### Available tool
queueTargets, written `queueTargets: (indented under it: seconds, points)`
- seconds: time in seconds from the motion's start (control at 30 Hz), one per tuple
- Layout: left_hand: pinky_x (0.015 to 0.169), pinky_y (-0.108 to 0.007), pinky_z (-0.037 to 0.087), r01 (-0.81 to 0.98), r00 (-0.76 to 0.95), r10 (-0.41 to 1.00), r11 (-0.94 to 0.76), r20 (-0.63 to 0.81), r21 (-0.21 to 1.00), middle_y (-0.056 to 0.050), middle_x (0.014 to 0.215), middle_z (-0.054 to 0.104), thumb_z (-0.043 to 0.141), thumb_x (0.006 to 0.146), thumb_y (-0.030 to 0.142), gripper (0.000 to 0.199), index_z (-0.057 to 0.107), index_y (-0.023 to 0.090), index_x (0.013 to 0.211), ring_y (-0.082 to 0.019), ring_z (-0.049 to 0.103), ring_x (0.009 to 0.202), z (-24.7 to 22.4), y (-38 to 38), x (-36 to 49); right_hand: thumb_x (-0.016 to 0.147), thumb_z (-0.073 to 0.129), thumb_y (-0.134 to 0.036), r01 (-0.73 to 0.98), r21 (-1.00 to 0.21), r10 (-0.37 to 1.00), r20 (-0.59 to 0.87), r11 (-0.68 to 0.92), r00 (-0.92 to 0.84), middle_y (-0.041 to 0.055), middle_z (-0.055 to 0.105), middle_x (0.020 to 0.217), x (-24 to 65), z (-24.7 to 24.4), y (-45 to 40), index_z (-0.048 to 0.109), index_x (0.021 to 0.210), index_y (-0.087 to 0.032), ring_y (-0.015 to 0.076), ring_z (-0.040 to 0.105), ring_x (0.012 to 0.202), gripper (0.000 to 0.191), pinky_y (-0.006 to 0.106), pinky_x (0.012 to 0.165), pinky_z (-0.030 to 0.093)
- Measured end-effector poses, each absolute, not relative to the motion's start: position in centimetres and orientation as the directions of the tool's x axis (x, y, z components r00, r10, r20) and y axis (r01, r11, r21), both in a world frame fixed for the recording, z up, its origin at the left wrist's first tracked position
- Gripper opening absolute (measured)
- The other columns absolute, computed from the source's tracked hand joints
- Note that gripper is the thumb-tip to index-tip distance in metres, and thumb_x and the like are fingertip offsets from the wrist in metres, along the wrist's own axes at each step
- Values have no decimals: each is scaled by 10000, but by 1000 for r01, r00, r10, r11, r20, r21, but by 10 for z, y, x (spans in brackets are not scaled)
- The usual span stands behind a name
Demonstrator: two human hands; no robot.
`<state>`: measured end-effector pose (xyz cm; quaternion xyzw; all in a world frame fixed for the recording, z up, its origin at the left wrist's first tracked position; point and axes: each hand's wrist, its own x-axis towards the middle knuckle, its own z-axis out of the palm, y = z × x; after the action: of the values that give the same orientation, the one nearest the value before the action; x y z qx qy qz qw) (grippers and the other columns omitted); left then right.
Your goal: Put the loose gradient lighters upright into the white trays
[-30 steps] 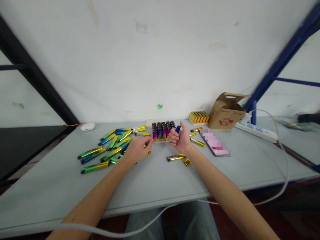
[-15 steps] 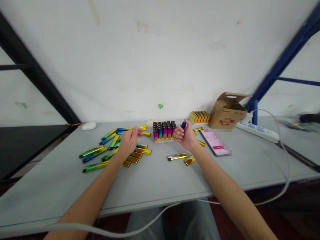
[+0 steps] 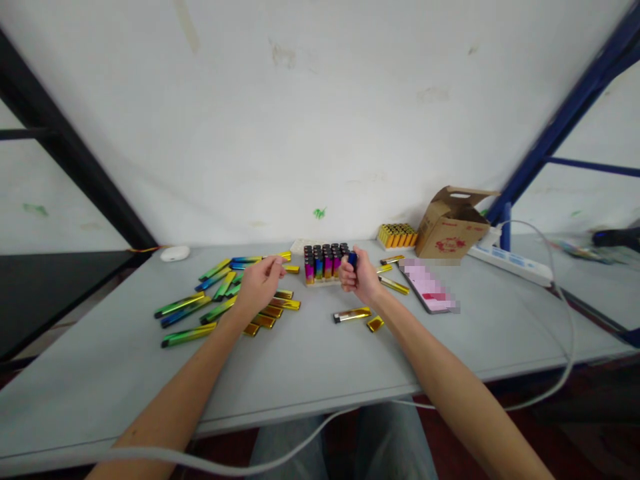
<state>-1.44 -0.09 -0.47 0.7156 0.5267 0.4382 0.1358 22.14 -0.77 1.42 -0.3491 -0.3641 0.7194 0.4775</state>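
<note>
My right hand (image 3: pixel 359 275) is closed around a small dark blue cylinder (image 3: pixel 353 259), whose top sticks out above the fingers. It is at the right side of a white tray (image 3: pixel 323 283) packed with upright black-topped cylinders in purple, blue and gold. My left hand (image 3: pixel 261 281) hovers over the scattered metallic tubes on the left, its fingers curled together; whatever it may pinch is too small to make out. Green and yellow tubes (image 3: pixel 180 305) lie left of it, gold ones (image 3: pixel 286 303) just to its right. A silver and gold tube (image 3: pixel 352 315) lies below my right hand.
A block of yellow cylinders (image 3: pixel 397 235) stands near the wall beside an open cardboard box (image 3: pixel 445 233). A phone (image 3: pixel 427 287) lies right of my right hand. Farther right is a power strip (image 3: pixel 515 265); a white case (image 3: pixel 175 253) sits back left.
My right hand has moved left and slightly down with the blue cylinder, closer to the packed tray. The left hand has hardly moved.
</note>
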Motion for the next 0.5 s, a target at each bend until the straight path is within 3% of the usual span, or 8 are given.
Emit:
queueTargets:
  seconds: [0.5]
  points:
    - [691, -281, 518, 644, 131, 871, -438, 474, 627, -32, 719, 714, 410, 916, 501, 414, 667, 178, 934, -190, 670, 697, -7, -5, -8, 954, 217, -450, -305, -898, 912, -201, -317, -356, -88, 196, 458, 210, 16, -17, 305, 570, -218, 77, 117, 391, 457, 187, 367, 116]
